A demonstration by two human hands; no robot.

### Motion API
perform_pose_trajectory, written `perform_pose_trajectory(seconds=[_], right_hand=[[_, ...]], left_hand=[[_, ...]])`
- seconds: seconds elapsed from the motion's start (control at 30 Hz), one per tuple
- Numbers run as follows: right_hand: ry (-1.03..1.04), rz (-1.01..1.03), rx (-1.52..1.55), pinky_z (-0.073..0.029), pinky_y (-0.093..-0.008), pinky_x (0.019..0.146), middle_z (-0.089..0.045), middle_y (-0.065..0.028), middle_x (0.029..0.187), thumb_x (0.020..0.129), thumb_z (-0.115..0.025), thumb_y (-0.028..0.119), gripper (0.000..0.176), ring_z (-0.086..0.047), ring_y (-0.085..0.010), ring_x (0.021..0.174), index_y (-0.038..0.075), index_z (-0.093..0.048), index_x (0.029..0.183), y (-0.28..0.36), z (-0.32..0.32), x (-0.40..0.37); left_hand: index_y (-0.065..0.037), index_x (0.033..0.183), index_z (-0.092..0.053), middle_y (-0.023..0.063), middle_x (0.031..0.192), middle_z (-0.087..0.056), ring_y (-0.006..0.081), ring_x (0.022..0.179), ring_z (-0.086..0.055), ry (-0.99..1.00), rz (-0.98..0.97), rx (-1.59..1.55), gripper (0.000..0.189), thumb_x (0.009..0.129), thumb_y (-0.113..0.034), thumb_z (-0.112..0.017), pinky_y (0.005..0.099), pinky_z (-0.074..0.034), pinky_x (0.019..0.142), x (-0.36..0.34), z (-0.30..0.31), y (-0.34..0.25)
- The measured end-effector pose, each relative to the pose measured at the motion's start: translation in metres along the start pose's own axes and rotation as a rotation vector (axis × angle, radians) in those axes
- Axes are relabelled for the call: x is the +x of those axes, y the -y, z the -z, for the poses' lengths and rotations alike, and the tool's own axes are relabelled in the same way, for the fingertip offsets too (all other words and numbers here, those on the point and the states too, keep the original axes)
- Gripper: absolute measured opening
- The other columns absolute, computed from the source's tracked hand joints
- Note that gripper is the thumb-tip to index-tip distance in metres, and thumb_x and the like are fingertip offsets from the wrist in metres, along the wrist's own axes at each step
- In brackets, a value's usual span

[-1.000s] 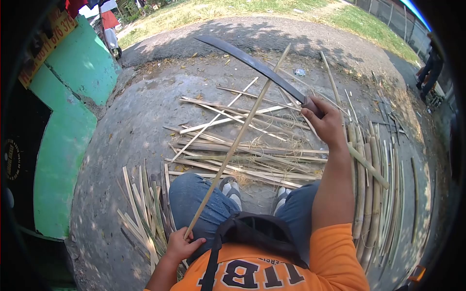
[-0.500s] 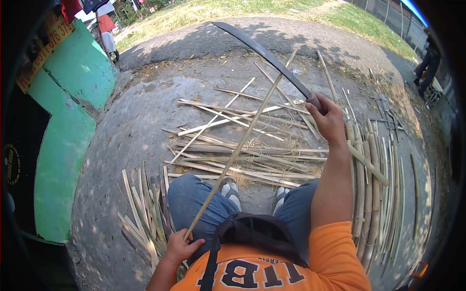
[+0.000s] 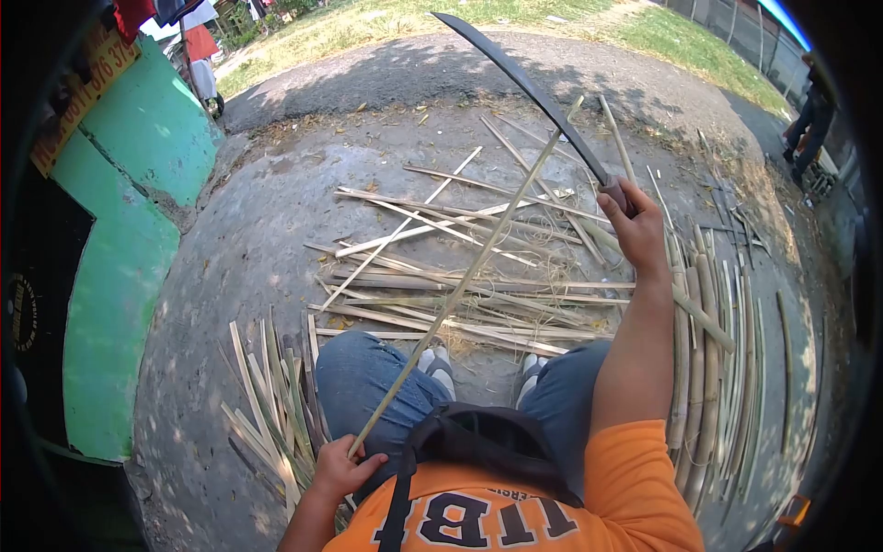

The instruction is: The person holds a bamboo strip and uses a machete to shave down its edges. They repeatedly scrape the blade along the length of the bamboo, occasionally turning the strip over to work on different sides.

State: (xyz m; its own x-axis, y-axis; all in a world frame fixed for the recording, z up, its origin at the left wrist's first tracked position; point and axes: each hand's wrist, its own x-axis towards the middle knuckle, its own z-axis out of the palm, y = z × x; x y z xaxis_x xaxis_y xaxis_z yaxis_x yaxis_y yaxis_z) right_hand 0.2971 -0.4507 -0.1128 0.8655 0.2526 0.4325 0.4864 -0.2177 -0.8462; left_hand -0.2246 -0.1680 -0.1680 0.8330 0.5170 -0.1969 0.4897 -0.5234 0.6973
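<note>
My right hand (image 3: 637, 225) is closed around the brown handle of a machete (image 3: 533, 90), its long dark blade slanting up and to the left. In my left hand (image 3: 342, 467), by my left thigh, I grip the lower end of a long thin bamboo strip (image 3: 460, 290). That strip runs up and away from me, and its far end overlaps the blade in this view. Under it, split bamboo slats (image 3: 478, 304) lie crisscrossed on the ground in front of my shoes.
Thicker bamboo poles (image 3: 696, 386) and thin strips lie lengthwise on my right. More split pieces (image 3: 273, 396) are heaped by my left knee. A green wall (image 3: 120, 313) stands at far left. A person (image 3: 809, 124) stands at far right beyond the concrete.
My right hand has moved slightly right with the machete, whose tip is now higher. The strip's far end has shifted a little right; my left hand stays in place.
</note>
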Motion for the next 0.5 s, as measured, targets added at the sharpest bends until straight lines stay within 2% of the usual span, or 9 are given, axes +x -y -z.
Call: perform_pose_trajectory(seconds=[0.03,0.1,0.13,0.23,0.33,0.43,0.5], right_hand=[[0.031,0.002,0.011,-0.054,-0.031,0.085,-0.077,-0.0078,0.101,0.088,-0.087,0.037,0.058,-0.069,-0.0138,0.094,-0.001,-0.071,0.128,0.004,-0.001,-0.003],[0.094,0.008,0.038,-0.055,-0.0318,0.084,-0.077,-0.0098,0.1,0.086,-0.088,0.036,0.056,-0.071,-0.0155,0.093,0.0,-0.072,0.126,0.016,-0.006,-0.01],[0.138,0.077,0.001,-0.055,-0.0325,0.084,-0.077,-0.0114,0.099,0.086,-0.088,0.036,0.055,-0.071,-0.0169,0.092,0.0,-0.073,0.125,0.023,-0.008,-0.011],[0.221,0.249,-0.092,-0.056,-0.0348,0.084,-0.077,-0.018,0.098,0.084,-0.088,0.033,0.05,-0.074,-0.0233,0.091,0.0,-0.075,0.12,0.051,-0.013,-0.014],[0.191,0.239,-0.174,-0.056,-0.0351,0.085,-0.077,-0.0173,0.098,0.084,-0.088,0.033,0.052,-0.074,-0.0243,0.091,0.001,-0.074,0.122,0.05,-0.009,-0.01],[-0.018,0.133,-0.18,-0.056,-0.0329,0.085,-0.078,-0.0146,0.1,0.086,-0.088,0.032,0.053,-0.073,-0.02,0.092,0.0,-0.072,0.125,0.024,-0.004,-0.004],[-0.086,0.031,-0.064,-0.055,-0.0308,0.086,-0.078,-0.0115,0.1,0.088,-0.087,0.031,0.053,-0.071,-0.0162,0.092,-0.001,-0.071,0.127,0.002,0.007,0.003]], left_hand=[[-0.006,0.074,-0.054,-0.0002,0.063,-0.051,0.0096,0.058,-0.045,0.003,0.005,-0.015,0.049,0.074,-0.03,-0.097,0.0289,-0.039,0.052,0.0,0.0,0.001],[-0.005,0.073,-0.057,0.0049,0.061,-0.054,0.0159,0.055,-0.05,-0.004,0.029,-0.037,0.051,0.074,-0.037,-0.096,0.0318,-0.043,0.053,-0.001,-0.003,0.011],[-0.004,0.073,-0.058,0.0075,0.06,-0.056,0.0191,0.053,-0.052,-0.007,0.04,-0.046,0.053,0.074,-0.041,-0.095,0.0332,-0.045,0.053,-0.001,-0.003,0.014],[-0.009,0.073,-0.052,-0.0038,0.066,-0.049,0.0065,0.061,-0.043,-0.006,0.084,-0.136,0.049,0.074,-0.026,-0.097,0.0267,-0.036,0.052,-0.004,-0.004,0.012],[-0.007,0.074,-0.054,-0.0026,0.065,-0.05,0.0075,0.06,-0.044,-0.001,0.103,-0.108,0.048,0.074,-0.028,-0.097,0.0274,-0.037,0.053,-0.004,-0.002,0.004],[-0.003,0.075,-0.06,0.0088,0.06,-0.058,0.0219,0.053,-0.055,-0.012,0.043,0.018,0.052,0.074,-0.042,-0.094,0.0346,-0.046,0.054,-0.003,-0.001,0.006],[-0.003,0.075,-0.061,0.0096,0.06,-0.059,0.0242,0.053,-0.057,0.007,0.019,0.044,0.052,0.074,-0.043,-0.094,0.0355,-0.047,0.055,-0.001,0.0,0.004]])
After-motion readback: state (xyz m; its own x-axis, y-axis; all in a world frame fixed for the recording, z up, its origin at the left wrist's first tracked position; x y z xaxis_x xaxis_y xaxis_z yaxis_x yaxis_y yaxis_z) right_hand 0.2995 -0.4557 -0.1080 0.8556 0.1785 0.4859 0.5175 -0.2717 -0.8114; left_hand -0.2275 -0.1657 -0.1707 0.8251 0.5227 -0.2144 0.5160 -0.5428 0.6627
